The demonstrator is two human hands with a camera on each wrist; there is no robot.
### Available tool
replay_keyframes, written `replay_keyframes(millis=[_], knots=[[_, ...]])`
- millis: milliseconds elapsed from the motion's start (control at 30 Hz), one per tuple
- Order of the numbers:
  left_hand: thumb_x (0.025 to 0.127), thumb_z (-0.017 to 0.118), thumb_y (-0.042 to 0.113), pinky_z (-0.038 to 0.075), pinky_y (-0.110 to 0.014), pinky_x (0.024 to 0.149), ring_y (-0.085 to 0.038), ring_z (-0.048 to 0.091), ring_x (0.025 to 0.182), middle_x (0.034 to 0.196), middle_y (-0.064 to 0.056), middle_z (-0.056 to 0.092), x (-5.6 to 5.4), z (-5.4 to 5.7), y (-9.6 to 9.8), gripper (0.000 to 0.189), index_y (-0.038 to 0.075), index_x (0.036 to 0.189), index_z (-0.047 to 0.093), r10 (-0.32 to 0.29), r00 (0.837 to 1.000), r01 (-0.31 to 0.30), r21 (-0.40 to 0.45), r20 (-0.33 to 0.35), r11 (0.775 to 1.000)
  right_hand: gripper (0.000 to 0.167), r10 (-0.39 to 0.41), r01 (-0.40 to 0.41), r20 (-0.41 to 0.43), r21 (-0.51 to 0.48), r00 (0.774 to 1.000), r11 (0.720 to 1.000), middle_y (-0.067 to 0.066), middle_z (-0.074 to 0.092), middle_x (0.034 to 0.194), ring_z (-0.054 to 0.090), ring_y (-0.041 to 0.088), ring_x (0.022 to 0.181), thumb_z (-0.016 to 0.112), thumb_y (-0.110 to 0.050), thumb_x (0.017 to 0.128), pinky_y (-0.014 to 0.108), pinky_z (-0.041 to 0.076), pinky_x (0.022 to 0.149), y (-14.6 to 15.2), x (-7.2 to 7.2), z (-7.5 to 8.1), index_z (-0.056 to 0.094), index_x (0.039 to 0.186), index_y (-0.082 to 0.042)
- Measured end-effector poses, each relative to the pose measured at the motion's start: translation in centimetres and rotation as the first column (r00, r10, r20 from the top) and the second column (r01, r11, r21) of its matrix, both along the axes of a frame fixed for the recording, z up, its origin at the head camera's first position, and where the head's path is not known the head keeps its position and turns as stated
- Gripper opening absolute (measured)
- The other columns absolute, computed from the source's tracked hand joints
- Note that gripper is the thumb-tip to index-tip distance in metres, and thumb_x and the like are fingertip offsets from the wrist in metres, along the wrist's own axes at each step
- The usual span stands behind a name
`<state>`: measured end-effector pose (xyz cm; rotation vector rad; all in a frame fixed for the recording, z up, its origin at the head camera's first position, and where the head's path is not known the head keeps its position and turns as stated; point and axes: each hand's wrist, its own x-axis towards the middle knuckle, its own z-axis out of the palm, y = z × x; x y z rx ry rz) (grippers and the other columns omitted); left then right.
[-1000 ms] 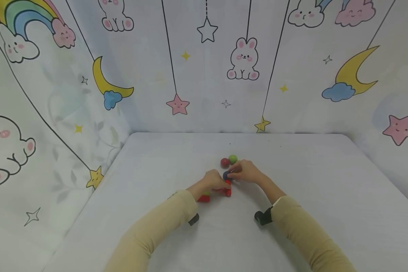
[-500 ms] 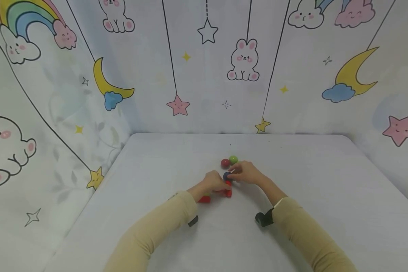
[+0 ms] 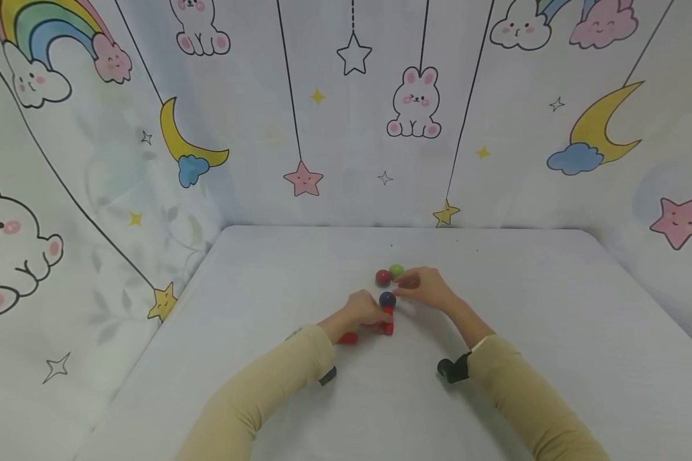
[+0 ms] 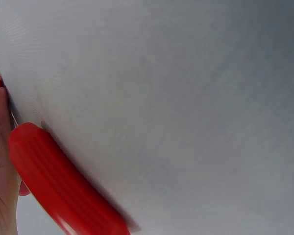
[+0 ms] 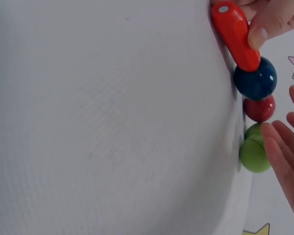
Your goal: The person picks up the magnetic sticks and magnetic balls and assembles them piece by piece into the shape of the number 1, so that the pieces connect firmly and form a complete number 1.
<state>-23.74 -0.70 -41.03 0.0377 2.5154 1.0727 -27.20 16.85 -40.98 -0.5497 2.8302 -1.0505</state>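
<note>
My left hand [image 3: 368,308] grips a short red magnetic rod [image 3: 389,325], its thumb on the side in the right wrist view. That rod [image 5: 233,34] is ribbed, with a silvery dot on its near end. A dark blue ball [image 3: 387,300] touches the rod's far end. My right hand [image 3: 428,286] is just beyond the blue ball, apart from it, its fingers [image 5: 284,147] extended and holding nothing. Beside those fingers are a red ball [image 3: 383,277] and a green ball [image 3: 396,271]. A thicker, curved red piece [image 4: 63,181] lies near my left wrist.
Partly hidden under the left forearm is the red piece [image 3: 348,338] with a yellow-green bit by it. The white table [image 3: 496,282] extends around the hands to a patterned cloth backdrop [image 3: 236,115].
My right hand has let go of the blue ball and drawn slightly up and to the right. The ball stays at the rod's end, and the left hand keeps its grip.
</note>
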Motion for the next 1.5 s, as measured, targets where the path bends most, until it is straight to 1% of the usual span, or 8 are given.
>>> replay_keyframes(millis=[200,300,567,667,800,967,1167,1500], knots=[[0.075,0.075,0.023,0.035,-0.017,0.046,-0.010,0.052,0.048,0.055,-0.004,0.062,-0.1,0.0,0.1,0.025,0.004,0.064,0.064,0.004,1.000,-0.004,-0.008,0.002,1.000,0.031,-0.029,0.027,-0.059,-0.033,0.998,0.999,0.009,0.067,0.094,0.063,0.025,0.087,0.072,-0.019,0.078,0.037,0.051,0.076,0.4,-0.1,0.2,0.066,0.102,-0.001],[0.075,0.074,0.024,0.035,-0.017,0.046,-0.009,0.051,0.048,0.056,-0.005,0.063,0.0,0.0,0.0,0.024,0.004,0.064,0.065,-0.005,1.000,0.005,-0.014,-0.012,1.000,0.031,-0.052,0.048,-0.082,-0.050,0.995,0.998,0.010,0.067,0.092,0.063,0.025,0.085,0.073,-0.019,0.077,0.037,0.051,0.074,0.6,-0.3,0.1,0.066,0.101,-0.002],[0.074,0.076,0.021,0.035,-0.017,0.046,-0.010,0.054,0.049,0.058,-0.006,0.065,0.1,0.1,0.0,0.023,0.003,0.064,0.065,0.006,1.000,-0.006,0.022,-0.006,1.000,0.038,-0.120,0.115,-0.043,-0.098,0.992,0.988,0.015,0.064,0.102,0.060,0.030,0.094,0.074,-0.020,0.077,0.042,0.050,0.076,1.0,-0.6,0.0,0.063,0.108,-0.001],[0.074,0.076,0.019,0.037,-0.017,0.046,-0.012,0.057,0.051,0.058,-0.006,0.064,0.1,0.0,0.1,0.022,0.003,0.064,0.064,0.016,1.000,-0.016,0.036,0.004,0.999,0.041,-0.141,0.134,-0.064,-0.101,0.988,0.986,0.017,0.064,0.103,0.059,0.031,0.094,0.074,-0.021,0.076,0.042,0.049,0.076,1.1,-0.7,-0.1,0.063,0.109,0.000],[0.074,0.076,0.019,0.038,-0.016,0.046,-0.013,0.059,0.052,0.057,-0.006,0.064,0.1,0.0,0.1,0.022,0.003,0.064,0.064,0.014,1.000,-0.014,0.037,0.004,0.999,0.043,-0.158,0.152,-0.093,-0.075,0.983,0.986,0.019,0.063,0.106,0.058,0.032,0.093,0.075,-0.023,0.076,0.042,0.048,0.076,1.1,-0.9,0.0,0.062,0.109,0.001],[0.074,0.076,0.021,0.036,-0.017,0.046,-0.012,0.055,0.049,0.056,-0.005,0.063,0.1,0.1,0.0,0.024,0.004,0.063,0.064,0.005,1.000,-0.006,0.018,0.010,1.000,0.046,-0.185,0.183,-0.051,-0.044,0.981,0.982,0.020,0.058,0.114,0.056,0.034,0.099,0.074,-0.026,0.077,0.042,0.048,0.078,1.1,-1.0,-0.1,0.061,0.113,-0.001],[0.075,0.075,0.023,0.033,-0.018,0.045,-0.009,0.047,0.047,0.051,-0.002,0.059,-0.1,0.0,0.0,0.025,0.005,0.061,0.065,0.000,1.000,0.000,0.002,0.014,1.000,0.045,-0.205,0.204,0.002,-0.068,0.979,0.977,0.021,0.058,0.115,0.057,0.035,0.101,0.073,-0.024,0.078,0.042,0.049,0.079,1.1,-1.2,-0.4,0.060,0.114,0.000],[0.074,0.076,0.024,0.033,-0.018,0.046,-0.009,0.049,0.048,0.051,-0.002,0.058,-0.2,-0.3,0.0,0.025,0.005,0.062,0.065,0.008,1.000,-0.008,0.004,0.015,1.000,0.044,-0.214,0.218,0.053,-0.087,0.975,0.972,0.022,0.057,0.117,0.058,0.035,0.100,0.072,-0.021,0.079,0.042,0.050,0.078,1.0,-1.4,-0.9,0.059,0.114,0.001]])
